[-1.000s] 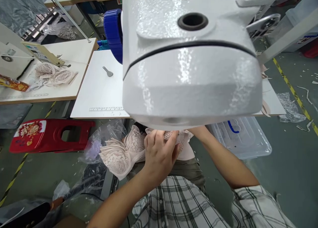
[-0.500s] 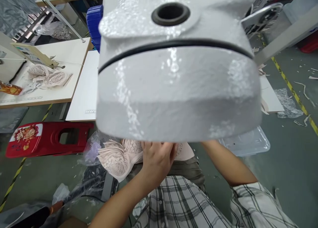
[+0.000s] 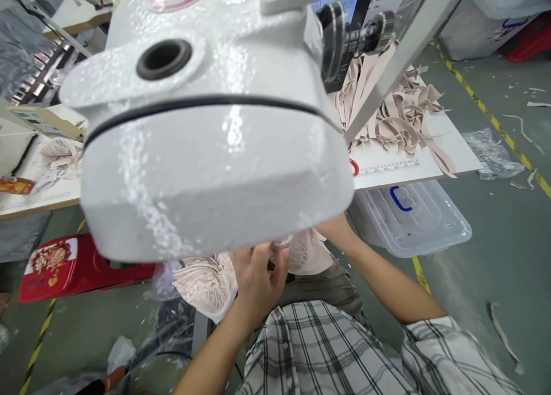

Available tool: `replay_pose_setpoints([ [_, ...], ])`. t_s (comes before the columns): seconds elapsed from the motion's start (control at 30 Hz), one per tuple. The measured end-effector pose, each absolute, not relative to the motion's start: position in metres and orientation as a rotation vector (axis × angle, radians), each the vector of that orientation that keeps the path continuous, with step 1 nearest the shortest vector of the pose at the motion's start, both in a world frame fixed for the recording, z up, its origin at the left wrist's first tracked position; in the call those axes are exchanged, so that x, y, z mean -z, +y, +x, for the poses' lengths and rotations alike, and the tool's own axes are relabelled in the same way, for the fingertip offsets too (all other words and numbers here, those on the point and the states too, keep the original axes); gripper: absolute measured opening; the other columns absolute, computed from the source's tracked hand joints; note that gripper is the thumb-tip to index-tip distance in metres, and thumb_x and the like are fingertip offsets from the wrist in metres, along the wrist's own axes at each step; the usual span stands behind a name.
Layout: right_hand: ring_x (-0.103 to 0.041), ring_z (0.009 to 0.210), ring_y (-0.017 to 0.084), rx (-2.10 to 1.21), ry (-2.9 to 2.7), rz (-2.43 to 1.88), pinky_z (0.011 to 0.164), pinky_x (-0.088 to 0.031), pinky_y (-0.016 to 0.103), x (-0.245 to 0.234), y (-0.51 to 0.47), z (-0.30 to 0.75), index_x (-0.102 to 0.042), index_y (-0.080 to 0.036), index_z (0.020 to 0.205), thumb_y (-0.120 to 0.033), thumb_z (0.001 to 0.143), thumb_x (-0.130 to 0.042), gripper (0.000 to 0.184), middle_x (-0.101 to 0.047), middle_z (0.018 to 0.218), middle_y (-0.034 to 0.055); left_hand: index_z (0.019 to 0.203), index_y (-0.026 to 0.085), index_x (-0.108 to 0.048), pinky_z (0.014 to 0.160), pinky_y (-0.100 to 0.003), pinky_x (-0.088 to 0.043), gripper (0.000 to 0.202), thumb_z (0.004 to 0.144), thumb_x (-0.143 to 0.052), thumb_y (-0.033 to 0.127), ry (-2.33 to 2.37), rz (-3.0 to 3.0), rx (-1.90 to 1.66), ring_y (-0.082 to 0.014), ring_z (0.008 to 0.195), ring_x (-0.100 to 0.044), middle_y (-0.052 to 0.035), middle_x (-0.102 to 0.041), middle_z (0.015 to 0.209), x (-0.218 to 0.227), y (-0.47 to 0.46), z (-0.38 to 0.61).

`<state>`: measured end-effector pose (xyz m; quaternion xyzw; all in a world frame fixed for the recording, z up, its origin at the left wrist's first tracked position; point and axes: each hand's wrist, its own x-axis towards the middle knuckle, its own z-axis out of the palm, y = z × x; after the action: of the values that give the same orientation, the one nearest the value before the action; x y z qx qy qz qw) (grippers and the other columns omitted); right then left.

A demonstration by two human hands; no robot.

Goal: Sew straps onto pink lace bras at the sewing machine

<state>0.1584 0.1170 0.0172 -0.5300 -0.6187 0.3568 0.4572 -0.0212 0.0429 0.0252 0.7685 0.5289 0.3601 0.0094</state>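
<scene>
A pale pink lace bra (image 3: 206,286) lies over my lap at the table's front, its cups showing below the sewing machine head (image 3: 215,188). My left hand (image 3: 260,277) grips it between the cups, with the thumb by the right-hand cup and some fingertips hidden under the machine head. Beside the bra's right end is my right hand (image 3: 333,225). Only its wrist side shows; the machine head covers its fingers.
Beige fabric strips (image 3: 400,116) are heaped on the white table (image 3: 383,179) at right, near a ruler. Below stands a clear lidded box (image 3: 426,223). A red stool (image 3: 51,268) is at left. Behind the machine is a screen (image 3: 344,4).
The view has shifted, so the machine head sits further left and the strips, screen and ruler show. More of the right-hand cup is visible. My left thumb stands further from the fingers.
</scene>
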Motion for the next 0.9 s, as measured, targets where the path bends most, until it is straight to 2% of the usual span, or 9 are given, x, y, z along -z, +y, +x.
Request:
replay_pose_setpoints([
  [0.1,-0.064,0.081,0.021,-0.916,-1.390,-1.318,0.068,-0.054,0.034,-0.010,0.094,0.163,-0.058,-0.023,0.105,-0.051,0.092,-0.054,0.031,-0.067,0.089,0.0059,0.123,0.019,-0.055,0.091,-0.041,-0.049,0.038,0.097,-0.053,0.046,1.601,2.004,-1.158,-0.0263,0.105,-0.061,-0.0117,-0.062,0.108,-0.014,0.052,-0.032],
  [0.2,-0.064,0.079,0.020,-0.930,-1.395,-1.297,0.063,-0.051,0.031,-0.008,0.078,0.161,-0.058,-0.023,0.097,-0.056,0.088,-0.059,0.035,-0.066,0.091,0.0063,0.120,0.018,-0.056,0.097,-0.040,-0.050,0.045,0.097,-0.045,0.055,1.375,1.623,-1.072,-0.0253,0.111,-0.064,-0.0116,-0.066,0.110,-0.007,0.063,-0.036],
  [0.27,-0.064,0.079,0.019,-0.928,-1.433,-1.277,0.064,-0.051,0.031,-0.008,0.072,0.158,-0.057,-0.023,0.095,-0.058,0.087,-0.061,0.036,-0.066,0.092,0.0064,0.115,0.019,-0.059,0.099,-0.040,-0.050,0.048,0.093,-0.049,0.060,1.286,1.476,-1.060,-0.0256,0.110,-0.065,-0.0106,-0.069,0.107,-0.004,0.068,-0.036],
  [0.33,-0.063,0.079,0.019,-0.924,-1.474,-1.268,0.069,-0.052,0.032,-0.009,0.070,0.155,-0.056,-0.023,0.093,-0.061,0.087,-0.061,0.038,-0.065,0.090,0.0059,0.108,0.019,-0.060,0.093,-0.038,-0.053,0.049,0.088,-0.055,0.063,1.267,1.359,-1.112,-0.0253,0.104,-0.067,-0.0096,-0.070,0.102,-0.004,0.069,-0.035],
  [0.43,-0.063,0.080,0.020,-0.907,-1.499,-1.261,0.075,-0.052,0.035,-0.009,0.069,0.153,-0.055,-0.023,0.092,-0.065,0.086,-0.059,0.042,-0.064,0.088,0.0052,0.097,0.020,-0.059,0.075,-0.031,-0.056,0.048,0.084,-0.060,0.066,1.307,1.237,-1.212,-0.0209,0.084,-0.069,-0.0069,-0.071,0.093,-0.006,0.067,-0.034],
  [0.57,-0.062,0.080,0.020,-0.892,-1.488,-1.267,0.071,-0.051,0.033,-0.010,0.068,0.151,-0.055,-0.023,0.091,-0.065,0.087,-0.058,0.042,-0.063,0.085,0.0047,0.090,0.020,-0.058,0.064,-0.027,-0.053,0.047,0.083,-0.061,0.066,1.334,1.225,-1.271,-0.0165,0.070,-0.066,-0.0036,-0.069,0.083,-0.015,0.064,-0.033],
  [0.9,-0.060,0.082,0.019,-0.932,-1.447,-1.280,0.070,-0.049,0.031,-0.015,0.069,0.149,-0.052,-0.023,0.092,-0.063,0.086,-0.062,0.042,-0.060,0.085,0.0035,0.096,0.019,-0.057,0.062,-0.026,-0.052,0.043,0.085,-0.062,0.061,1.421,1.301,-1.247,-0.0174,0.071,-0.067,-0.0031,-0.067,0.079,-0.023,0.062,-0.035],
])
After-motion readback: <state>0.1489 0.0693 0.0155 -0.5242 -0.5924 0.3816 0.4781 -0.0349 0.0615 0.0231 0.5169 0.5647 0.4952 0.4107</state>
